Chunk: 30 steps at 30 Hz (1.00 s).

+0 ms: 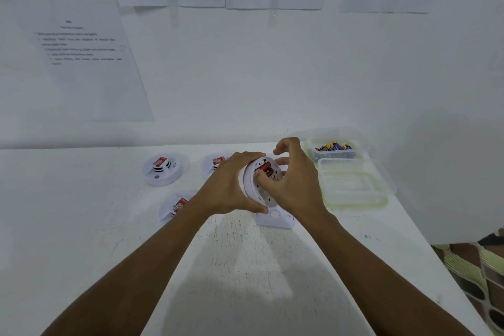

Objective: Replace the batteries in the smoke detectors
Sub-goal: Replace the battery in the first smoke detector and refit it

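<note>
The left hand (231,183) grips a round white plastic smoke detector (252,185) by its rim and holds it tilted on edge just above the white tabletop (245,267), open back turned toward the right hand (293,188). That hand is curled onto the same unit. Its thumb is bent into the battery bay against a small red battery (264,168), its lower fingers are tucked behind the far rim, and its index finger is lifted clear. The thumb may be seating the cell or prying it out (I cannot tell which).

Directly below the hands a white plastic cover plate (275,218) lies flat on the table, probably this detector's removed back. To the right, a clear plastic tub of loose batteries (332,148) stands near the wall. In front of it, just beside it, is a second clear plastic tub (353,185) that looks empty.

On the left, three more white detectors with red tags lie well apart from the tubs: one at the far left (165,169), one partly hidden behind the left hand (214,163), one under the left forearm (176,206). All three appear closed.

My reading is that the job is early to midway, with one unit open and its battery swap in progress. Its cover is not yet refitted, and the other three seem unopened.
</note>
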Motion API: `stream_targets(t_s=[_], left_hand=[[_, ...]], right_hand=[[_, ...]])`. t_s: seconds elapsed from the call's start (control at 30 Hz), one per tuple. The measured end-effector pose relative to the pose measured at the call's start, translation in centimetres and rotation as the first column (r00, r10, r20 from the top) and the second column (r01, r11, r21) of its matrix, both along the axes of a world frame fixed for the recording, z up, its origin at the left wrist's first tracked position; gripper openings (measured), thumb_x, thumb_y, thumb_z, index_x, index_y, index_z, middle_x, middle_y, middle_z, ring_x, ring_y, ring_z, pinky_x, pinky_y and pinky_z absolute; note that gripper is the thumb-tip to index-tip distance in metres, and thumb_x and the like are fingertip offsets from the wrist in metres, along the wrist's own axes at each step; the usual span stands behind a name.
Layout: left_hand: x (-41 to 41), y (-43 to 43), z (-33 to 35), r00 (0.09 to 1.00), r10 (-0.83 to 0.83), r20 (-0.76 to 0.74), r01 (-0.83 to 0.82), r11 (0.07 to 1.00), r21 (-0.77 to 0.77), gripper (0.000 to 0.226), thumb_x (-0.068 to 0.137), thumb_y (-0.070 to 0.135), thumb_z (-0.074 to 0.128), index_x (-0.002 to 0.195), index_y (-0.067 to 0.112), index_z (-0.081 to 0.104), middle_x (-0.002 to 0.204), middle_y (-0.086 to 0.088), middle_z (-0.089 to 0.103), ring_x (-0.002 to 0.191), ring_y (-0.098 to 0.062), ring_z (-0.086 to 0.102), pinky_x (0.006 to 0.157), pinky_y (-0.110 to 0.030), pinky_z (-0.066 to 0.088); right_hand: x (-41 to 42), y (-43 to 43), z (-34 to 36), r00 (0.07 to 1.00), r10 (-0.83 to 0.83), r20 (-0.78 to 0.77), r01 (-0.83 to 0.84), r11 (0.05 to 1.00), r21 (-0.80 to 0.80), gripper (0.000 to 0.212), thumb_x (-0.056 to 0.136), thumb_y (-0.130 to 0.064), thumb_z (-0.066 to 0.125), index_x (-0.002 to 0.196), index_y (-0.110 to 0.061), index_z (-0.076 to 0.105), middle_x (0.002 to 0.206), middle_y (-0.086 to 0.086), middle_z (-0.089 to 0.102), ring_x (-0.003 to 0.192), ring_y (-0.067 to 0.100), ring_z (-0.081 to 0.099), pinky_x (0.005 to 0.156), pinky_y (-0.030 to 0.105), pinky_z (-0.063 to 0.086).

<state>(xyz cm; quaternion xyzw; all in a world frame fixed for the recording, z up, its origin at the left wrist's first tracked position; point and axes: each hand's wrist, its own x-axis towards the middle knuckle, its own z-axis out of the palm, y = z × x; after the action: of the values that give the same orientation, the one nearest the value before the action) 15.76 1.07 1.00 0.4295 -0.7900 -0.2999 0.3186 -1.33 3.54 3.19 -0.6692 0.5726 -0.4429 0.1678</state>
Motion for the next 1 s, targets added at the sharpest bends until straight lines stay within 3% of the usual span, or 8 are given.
stream_targets(t_s=[0.17,0.33,0.43,0.53,0.63,0.73,0.8,1.0], left_hand=[[-0.3,0.0,-0.1,1.000,-0.009,0.000,0.009,1.000,0.028,0.084,0.052,0.046,0.088,0.123,0.047,0.043,0.124,0.027,0.052,0.117,-0.004,0.053,0.106,-0.036,0.045],[-0.2,-0.1,-0.3,0.995,-0.023,-0.101,0.028,0.998,0.055,0.094,0.047,0.055,0.087,0.130,0.035,0.048,0.127,0.010,0.060,0.118,-0.015,0.057,0.104,-0.040,0.047],[-0.2,-0.3,-0.3,0.996,-0.024,-0.091,0.031,0.996,0.078,0.101,0.047,0.060,0.087,0.134,0.026,0.048,0.129,0.009,0.058,0.119,-0.012,0.055,0.104,-0.033,0.046],[-0.5,-0.2,-0.4,0.999,-0.001,-0.042,0.005,0.995,0.097,0.096,0.049,0.049,0.089,0.132,0.037,0.044,0.130,0.017,0.055,0.118,-0.003,0.052,0.103,-0.029,0.046],[-1.1,-0.3,-0.8,0.999,-0.008,-0.043,0.012,0.995,0.100,0.099,0.049,0.056,0.087,0.135,0.035,0.044,0.134,0.012,0.055,0.121,-0.013,0.053,0.104,-0.041,0.046],[-1.8,-0.6,-0.7,0.999,-0.008,-0.046,0.012,0.995,0.098,0.097,0.048,0.056,0.088,0.133,0.037,0.046,0.131,0.013,0.056,0.120,-0.014,0.054,0.101,-0.044,0.049],[-2.3,-0.8,-0.6,0.999,-0.005,-0.051,0.010,0.995,0.103,0.099,0.046,0.059,0.089,0.133,0.039,0.046,0.129,0.014,0.056,0.119,-0.014,0.055,0.098,-0.044,0.051],[-4.4,-1.2,-0.8,0.998,-0.020,-0.060,0.026,0.994,0.105,0.099,0.045,0.051,0.091,0.131,0.046,0.044,0.131,0.020,0.054,0.121,-0.003,0.051,0.100,-0.033,0.049]], right_hand=[[-0.2,0.6,-0.4,1.000,-0.017,-0.013,0.016,0.999,-0.028,0.050,0.063,-0.050,0.064,0.104,-0.030,0.041,0.099,-0.007,0.063,0.088,0.014,0.066,0.068,0.041,0.060],[-0.4,0.5,-1.0,0.989,0.106,-0.101,-0.123,0.976,-0.179,0.035,0.078,-0.038,0.063,0.108,-0.022,0.056,0.107,-0.006,0.061,0.097,0.014,0.058,0.081,0.041,0.053],[-1.1,-0.2,-2.0,0.972,0.155,-0.176,-0.195,0.950,-0.244,0.031,0.085,-0.035,0.059,0.107,-0.016,0.069,0.114,0.000,0.064,0.105,0.018,0.058,0.088,0.043,0.052],[-2.0,-0.8,-2.4,0.957,0.141,-0.255,-0.219,0.924,-0.313,0.024,0.086,-0.028,0.065,0.103,-0.014,0.072,0.112,0.003,0.067,0.105,0.015,0.054,0.091,0.035,0.049],[-2.6,-0.7,-2.1,0.950,0.163,-0.266,-0.262,0.882,-0.393,0.019,0.087,-0.020,0.066,0.101,-0.009,0.071,0.104,0.006,0.071,0.100,0.013,0.056,0.091,0.024,0.043],[-3.4,-0.3,-1.0,0.984,0.133,-0.119,-0.166,0.927,-0.338,0.013,0.091,-0.018,0.065,0.100,-0.010,0.069,0.095,0.000,0.071,0.089,0.008,0.061,0.081,0.020,0.048],[-4.7,-0.4,-0.2,0.994,0.108,-0.022,-0.110,0.957,-0.270,0.010,0.092,-0.014,0.066,0.101,-0.012,0.066,0.086,-0.008,0.069,0.084,-0.001,0.061,0.076,0.011,0.044],[-12.1,-2.8,0.6,0.992,0.015,-0.124,-0.019,0.999,-0.030,0.005,0.088,-0.011,0.067,0.085,-0.015,0.066,0.066,-0.008,0.070,0.070,0.004,0.065,0.070,0.012,0.044]])
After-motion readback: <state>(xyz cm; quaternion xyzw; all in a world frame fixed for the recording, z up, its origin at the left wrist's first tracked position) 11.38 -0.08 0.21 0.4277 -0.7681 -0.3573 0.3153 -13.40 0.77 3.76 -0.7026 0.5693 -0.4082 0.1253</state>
